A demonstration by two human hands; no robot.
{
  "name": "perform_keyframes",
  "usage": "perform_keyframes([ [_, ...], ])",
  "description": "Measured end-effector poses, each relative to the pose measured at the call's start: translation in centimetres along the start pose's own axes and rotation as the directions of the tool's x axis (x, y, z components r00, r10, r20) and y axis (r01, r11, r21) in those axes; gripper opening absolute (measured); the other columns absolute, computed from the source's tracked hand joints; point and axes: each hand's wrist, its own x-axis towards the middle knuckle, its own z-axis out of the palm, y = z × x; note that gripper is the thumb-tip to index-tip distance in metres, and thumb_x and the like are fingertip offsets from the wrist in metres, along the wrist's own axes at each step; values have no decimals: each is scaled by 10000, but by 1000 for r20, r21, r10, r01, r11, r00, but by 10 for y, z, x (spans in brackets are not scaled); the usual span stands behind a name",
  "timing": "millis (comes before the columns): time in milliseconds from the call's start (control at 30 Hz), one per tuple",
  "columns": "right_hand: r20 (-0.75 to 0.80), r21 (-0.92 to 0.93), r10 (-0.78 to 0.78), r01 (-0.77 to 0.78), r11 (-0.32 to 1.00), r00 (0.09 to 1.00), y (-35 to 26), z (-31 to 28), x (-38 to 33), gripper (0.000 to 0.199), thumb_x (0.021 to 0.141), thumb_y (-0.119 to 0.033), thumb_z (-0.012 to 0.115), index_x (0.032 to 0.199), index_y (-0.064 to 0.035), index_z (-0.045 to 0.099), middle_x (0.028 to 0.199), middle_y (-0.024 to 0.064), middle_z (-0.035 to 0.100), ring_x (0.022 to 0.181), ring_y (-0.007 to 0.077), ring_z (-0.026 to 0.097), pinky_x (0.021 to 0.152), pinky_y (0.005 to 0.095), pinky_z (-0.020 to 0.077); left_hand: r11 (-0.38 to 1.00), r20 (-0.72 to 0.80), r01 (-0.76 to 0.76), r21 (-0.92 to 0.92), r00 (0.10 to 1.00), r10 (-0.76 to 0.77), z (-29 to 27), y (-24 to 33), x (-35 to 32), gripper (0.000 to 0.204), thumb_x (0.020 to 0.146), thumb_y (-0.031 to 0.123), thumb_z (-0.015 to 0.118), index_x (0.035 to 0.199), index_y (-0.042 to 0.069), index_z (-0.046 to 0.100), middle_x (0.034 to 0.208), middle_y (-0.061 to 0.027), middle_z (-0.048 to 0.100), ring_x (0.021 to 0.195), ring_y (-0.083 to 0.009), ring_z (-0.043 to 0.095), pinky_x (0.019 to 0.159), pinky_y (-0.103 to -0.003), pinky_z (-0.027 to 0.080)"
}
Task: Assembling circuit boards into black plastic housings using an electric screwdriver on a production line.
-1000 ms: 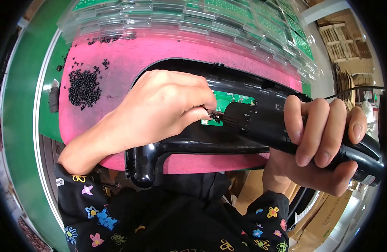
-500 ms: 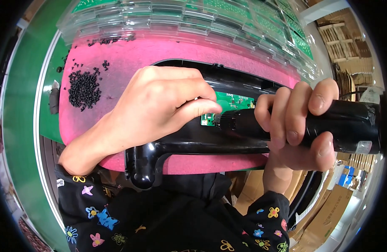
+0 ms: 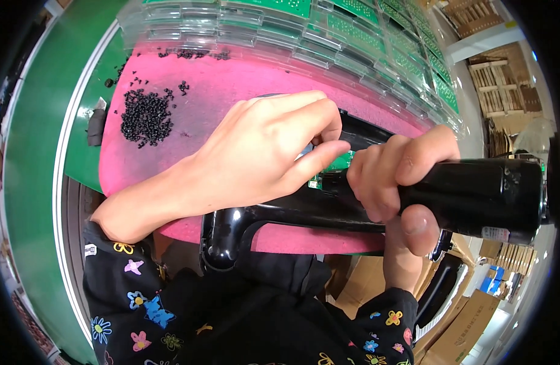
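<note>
My right hand (image 3: 401,173) is wrapped round a black cylindrical electric screwdriver (image 3: 480,194). The tool lies nearly level, its front end pointing left at a green circuit board (image 3: 342,160). That board sits inside a long black plastic housing (image 3: 310,210) with a rounded end at the lower left. Over the board and the housing's left part is my left hand (image 3: 274,143), its fingers curled and its thumb close to the index finger. Whatever may be between those fingertips is hidden. The screwdriver's tip is mostly out of sight beside the thumb.
A pink mat (image 3: 194,79) lies under the housing. On its left is a pile of small black screws (image 3: 146,118), with more scattered beyond. Stacked clear plastic trays (image 3: 261,33) of green boards line the far side. Cardboard boxes (image 3: 462,328) stand at the lower right.
The whole view has shifted a little. My left thumb has come away from the screwdriver's front end. My right fingers have closed more tightly round the tool, and its body has tilted slightly.
</note>
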Motion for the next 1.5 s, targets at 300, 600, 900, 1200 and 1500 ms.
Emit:
perform_keyframes([
  [300,-11,198,-120,120,973,993,-2,-12,-6,414,774,-11,744,1085,-9,471,736,62,550,643,82,479,586,225,395,991,254,-42,126,967,8,0,-9,-2,183,768,66,746,890,-2,627,841,-115,637,772,-310,642,663,-388,527],
  [600,177,-204,-62,98,974,982,1,-30,7,356,844,-278,744,1032,-107,494,673,-25,508,521,96,459,544,273,390,977,301,46,210,947,-110,1,-9,-2,139,801,90,696,909,13,657,848,-122,639,835,-338,633,721,-416,517],
  [900,95,178,-315,295,939,944,-14,-34,-5,320,886,-291,681,1081,-132,484,748,-39,527,577,77,492,660,281,401,988,342,-129,82,935,93,3,-7,0,160,751,93,768,835,7,663,773,-107,644,733,-299,631,641,-371,520],
  [1200,-66,295,-450,448,844,891,-16,-28,-16,328,848,-226,702,1068,-85,502,706,-10,565,542,96,536,577,261,421,986,348,-88,-145,928,134,7,-6,3,213,722,79,794,866,-5,661,806,-99,667,718,-265,631,629,-346,508],
  [1500,-30,-133,-247,241,961,968,-31,-68,-29,344,842,-272,674,1063,-94,479,697,-13,532,529,100,494,529,269,389,973,215,-149,-178,959,186,-6,-24,4,764,751,771,604,997,67,438,1089,-136,494,1016,-234,421,946,-381,327],
])
